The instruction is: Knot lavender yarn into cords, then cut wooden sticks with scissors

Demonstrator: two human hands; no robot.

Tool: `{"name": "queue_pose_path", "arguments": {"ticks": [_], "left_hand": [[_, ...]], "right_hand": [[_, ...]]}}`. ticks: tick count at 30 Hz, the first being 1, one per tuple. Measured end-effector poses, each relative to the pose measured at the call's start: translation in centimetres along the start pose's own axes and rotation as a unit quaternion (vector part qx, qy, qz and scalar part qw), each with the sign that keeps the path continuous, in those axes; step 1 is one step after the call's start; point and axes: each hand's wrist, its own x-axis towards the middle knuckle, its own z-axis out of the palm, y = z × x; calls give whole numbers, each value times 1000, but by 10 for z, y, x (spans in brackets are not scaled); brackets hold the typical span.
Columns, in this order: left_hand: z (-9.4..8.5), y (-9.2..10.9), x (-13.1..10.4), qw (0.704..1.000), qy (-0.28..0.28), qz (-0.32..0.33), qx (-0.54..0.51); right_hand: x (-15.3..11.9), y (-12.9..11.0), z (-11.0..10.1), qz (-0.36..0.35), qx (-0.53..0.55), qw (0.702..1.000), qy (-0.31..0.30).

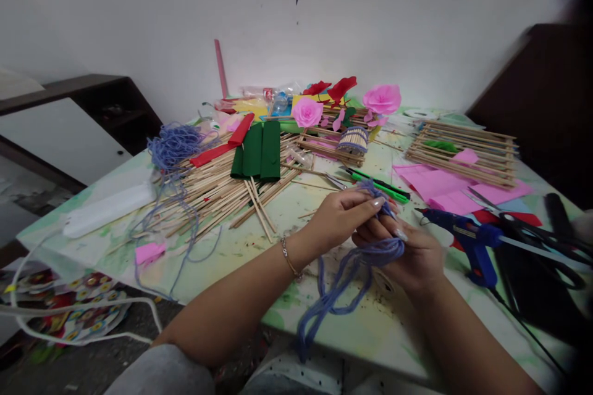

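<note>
My left hand and my right hand meet above the front of the table. Both are closed on one bundle of purple-blue yarn. The fingers of my left hand pinch its upper part, where a short tuft sticks up. Across my right palm and fingers lies the middle of the bundle, and its long loops hang down to the left over the table edge. Just beyond the hands is a green utility knife, with scissors beside it. A blue glue gun lies right of my right hand.
Many thin wooden sticks cover the left middle, under folded green paper. Behind them sits a tangled yarn heap. Pink paper flowers stand at the back, and a stick frame at right. Black-handled scissors lie by the glue gun.
</note>
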Motion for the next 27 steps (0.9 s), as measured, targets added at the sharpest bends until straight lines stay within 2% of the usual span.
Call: {"name": "queue_pose_path", "arguments": {"ticks": [6,11,15,21,24,27], "left_hand": [[-2,-1,2,999,-17,-28,26],[-3,-5,4,998,19,5,60],[-4,-6,5,997,27,-1,69],[-3,-13,6,998,10,-8,68],[-2,-13,5,994,0,1,112],[-4,-10,5,979,16,34,201]], "right_hand": [[0,-1,-1,1,-22,999,28],[1,1,-2,-2,-11,1000,24],[2,2,-5,1,-3,1000,22],[4,3,-6,-2,19,998,66],[4,3,-4,4,37,996,85],[6,3,-4,1,26,995,99]]}}
